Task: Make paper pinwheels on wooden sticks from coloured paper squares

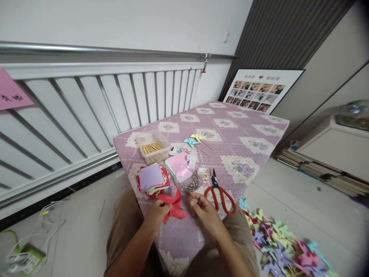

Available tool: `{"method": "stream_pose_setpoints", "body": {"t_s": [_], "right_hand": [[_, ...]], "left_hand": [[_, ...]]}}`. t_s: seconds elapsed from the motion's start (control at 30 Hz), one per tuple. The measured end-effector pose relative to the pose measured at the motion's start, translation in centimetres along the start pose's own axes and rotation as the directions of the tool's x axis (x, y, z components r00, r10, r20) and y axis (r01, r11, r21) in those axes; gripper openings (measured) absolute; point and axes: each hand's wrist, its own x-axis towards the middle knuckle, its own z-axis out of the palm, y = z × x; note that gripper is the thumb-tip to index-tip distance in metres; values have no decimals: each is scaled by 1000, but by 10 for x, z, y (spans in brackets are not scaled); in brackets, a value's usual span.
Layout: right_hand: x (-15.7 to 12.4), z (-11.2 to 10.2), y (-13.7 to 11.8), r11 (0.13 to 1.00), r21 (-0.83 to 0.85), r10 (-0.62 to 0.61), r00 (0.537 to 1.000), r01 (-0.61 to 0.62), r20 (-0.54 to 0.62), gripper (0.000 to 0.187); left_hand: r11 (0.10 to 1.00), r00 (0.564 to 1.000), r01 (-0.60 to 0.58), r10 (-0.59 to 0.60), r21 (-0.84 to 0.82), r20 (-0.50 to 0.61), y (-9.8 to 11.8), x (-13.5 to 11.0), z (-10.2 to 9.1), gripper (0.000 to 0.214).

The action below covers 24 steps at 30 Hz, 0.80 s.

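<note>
A red paper pinwheel [173,206] with folded blades is pinched at its middle by my left hand [158,214], low over the near end of the table. To its right, apart from the paper, my right hand [204,209] has thumb and forefinger pressed together; whatever is between them is too small to make out. Just beyond those fingertips lies a heap of small shiny metal pieces [192,184]. A round clear dish [204,175] with small pale bits stands behind my right hand. Red-handled scissors [220,196] lie to the right of that hand.
Beyond my left hand are a stack of coloured paper squares [151,177], pink sheets [179,165] and a plastic box [157,156] of thin sticks. Two finished pinwheels [190,142] lie farther back. Many pinwheels [284,242] pile on the floor at right. A radiator [121,100] borders the left.
</note>
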Motion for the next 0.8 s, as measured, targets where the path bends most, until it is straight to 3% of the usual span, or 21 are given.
{"method": "stream_pose_setpoints", "body": {"t_s": [0.23, 0.37, 0.47, 0.57, 0.67, 0.8], "right_hand": [[31, -39, -32, 946, -314, -120, 989, 87, -87, 31], [62, -41, -58, 800, -570, -177, 981, 189, 76, 19], [85, -30, -73, 631, -728, -93, 958, 268, 272, 12], [102, -17, -79, 465, -827, 67, 918, 317, 390, 6], [113, -5, -78, 345, -882, 213, 888, 322, 407, 18], [120, 3, -72, 285, -915, 302, 880, 284, 367, 26]], "left_hand": [[999, 996, -31, 33, 24, -81, 9, 6, 5, 7], [998, 995, -20, 25, 53, -98, 9, 7, 5, 6], [998, 994, -35, 40, 57, -101, 7, 9, 3, 7], [997, 992, -41, 47, 58, -113, 2, 12, 0, 8], [998, 993, -36, 42, 55, -110, -2, 16, -2, 11], [998, 995, -37, 41, 48, -94, -4, 17, -3, 13]]}}
